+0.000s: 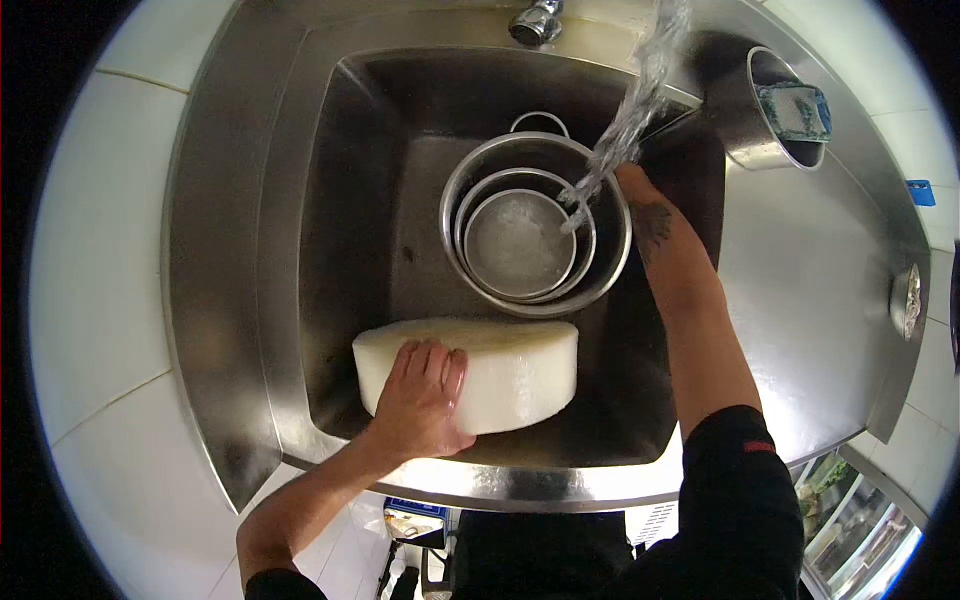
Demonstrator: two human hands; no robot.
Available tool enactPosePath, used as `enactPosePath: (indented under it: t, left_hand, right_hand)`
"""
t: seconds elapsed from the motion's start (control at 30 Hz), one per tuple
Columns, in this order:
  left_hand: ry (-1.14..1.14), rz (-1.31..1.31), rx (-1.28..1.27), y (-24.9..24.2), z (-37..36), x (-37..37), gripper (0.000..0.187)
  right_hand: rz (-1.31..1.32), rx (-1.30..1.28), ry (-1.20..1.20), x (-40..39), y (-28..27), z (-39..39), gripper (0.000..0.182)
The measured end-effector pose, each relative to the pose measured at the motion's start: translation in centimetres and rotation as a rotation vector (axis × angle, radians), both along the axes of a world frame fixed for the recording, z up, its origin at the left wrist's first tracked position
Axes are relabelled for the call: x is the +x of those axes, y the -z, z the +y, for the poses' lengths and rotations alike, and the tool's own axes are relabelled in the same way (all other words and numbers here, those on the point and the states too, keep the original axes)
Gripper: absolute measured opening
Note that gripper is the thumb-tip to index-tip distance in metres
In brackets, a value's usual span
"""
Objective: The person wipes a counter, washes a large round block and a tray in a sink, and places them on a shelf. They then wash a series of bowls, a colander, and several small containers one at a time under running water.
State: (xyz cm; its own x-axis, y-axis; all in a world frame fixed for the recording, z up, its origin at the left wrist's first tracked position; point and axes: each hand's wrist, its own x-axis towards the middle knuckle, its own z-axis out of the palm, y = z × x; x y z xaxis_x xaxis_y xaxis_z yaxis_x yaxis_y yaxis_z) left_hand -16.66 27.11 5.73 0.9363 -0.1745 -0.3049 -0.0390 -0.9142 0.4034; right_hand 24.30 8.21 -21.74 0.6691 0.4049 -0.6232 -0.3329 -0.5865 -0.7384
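My left hand (420,395) grips a thick white round block (515,375) that stands on its edge in the front of the sink. The fingers lie over its near side and the thumb is at its lower edge. Behind it sit several nested round metal pots (622,262), the innermost with cloudy water in it. My right hand (630,182) is at the outer right side of the largest pot; its fingers are hidden, so whether it holds the rim cannot be made out. A stream of water (640,105) falls into the pots beside this hand.
The steel sink (350,130) surrounds the pots and block. A faucet (537,22) is at the back edge. On the right counter (790,300), a metal pot (745,130) lies tilted with a sponge (797,110) in its mouth. A small bowl (907,300) is at the far right.
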Motion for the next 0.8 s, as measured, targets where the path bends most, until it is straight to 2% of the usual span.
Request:
enactPosePath:
  t: [0.13,0.27,0.4,0.43,0.47,0.5,0.53,0.57,0.63,0.7,0.77,0.8]
  left_hand:
    - [0.016,-0.001,0.038,-0.5,1.3,-2.1,0.094]
    - [0.058,-0.041,0.024,-1.1,4.2,-1.6,0.09]
    - [0.143,0.008,0.094,-1.6,4.5,-1.8,0.092]
    - [0.163,0.023,0.114,-1.6,4.4,-2.3,0.093]
    - [0.141,0.015,0.103,-1.4,4.4,-2.5,0.095]
    - [0.123,0.021,0.092,-1.3,4.6,-2.6,0.096]
    - [0.1,0.008,0.042,-0.7,5.1,-2.9,0.097]
    - [0.094,0.023,0.045,-0.8,5.7,-2.8,0.097]
    - [0.243,0.014,0.125,-1.1,6.6,-2.5,0.098]
    - [0.208,0.017,0.091,-0.9,7.5,-2.2,0.098]
    - [0.141,0.082,0.029,-0.9,8.0,-1.8,0.098]
    - [0.149,0.105,-0.017,-0.7,8.3,-1.9,0.099]
  right_hand:
    - [-0.101,-0.153,-0.04,-5.9,2.6,-3.5,0.037]
    - [-0.196,-0.437,-0.149,-15.1,4.3,-7.8,0.035]
    - [-0.171,-0.647,-0.302,-24.1,3.7,-7.4,0.037]
    - [-0.166,-0.711,-0.41,-26.1,2.7,-6.6,0.039]
    - [-0.169,-0.783,-0.632,-27.6,1.8,-6.2,0.04]
    - [-0.179,-0.84,-0.985,-28.7,-0.7,-5.5,0.042]
    - [-0.163,-0.803,-1.173,-29.0,-3.3,-4.9,0.045]
    - [-0.042,-0.699,-1.062,-28.9,-6.6,-4.8,0.047]
    - [0.39,-0.02,-0.026,-30.2,-10.2,-7.8,0.056]
    - [0.099,0.069,-0.291,-32.6,-18.8,-6.4,0.074]
    - [-0.609,-0.084,-0.799,-35.2,-25.5,-3.7,0.091]
    - [-0.617,-0.084,-0.795,-36.1,-25.1,-3.0,0.091]
